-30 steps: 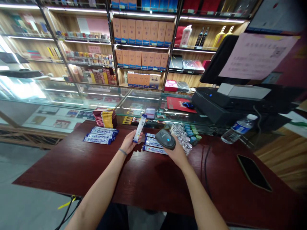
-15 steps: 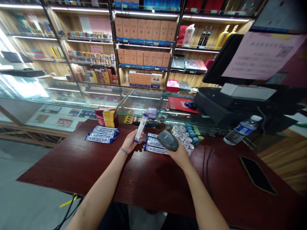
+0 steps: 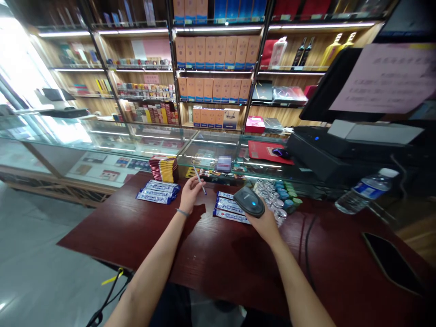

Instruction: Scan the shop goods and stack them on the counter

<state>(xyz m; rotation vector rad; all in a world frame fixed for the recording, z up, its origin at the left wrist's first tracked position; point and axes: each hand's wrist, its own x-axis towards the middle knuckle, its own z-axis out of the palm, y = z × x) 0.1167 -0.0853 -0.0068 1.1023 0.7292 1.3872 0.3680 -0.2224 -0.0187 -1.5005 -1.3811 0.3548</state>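
My left hand (image 3: 190,193) is closed on a thin blue-and-white snack packet (image 3: 198,177), held edge-on above the dark red table (image 3: 143,236). My right hand (image 3: 265,223) grips a dark handheld barcode scanner (image 3: 253,201) with a blue light, its head turned toward the packet. Under the scanner lie a few more of the same packets (image 3: 229,209). A second pile of these packets (image 3: 157,192) lies left of my left hand.
A stack of red-and-yellow packs (image 3: 164,169) stands behind the left pile. Small capped cups (image 3: 281,200) sit right of the scanner. A water bottle (image 3: 365,190), a black phone (image 3: 391,263), a cable (image 3: 307,236) and a black till machine (image 3: 327,150) are to the right. A glass counter (image 3: 136,141) runs behind.
My left hand has turned the packet so it shows edge-on. The view has shifted, so hands and table things sit further right in the frame. The scanner stays in my right hand.
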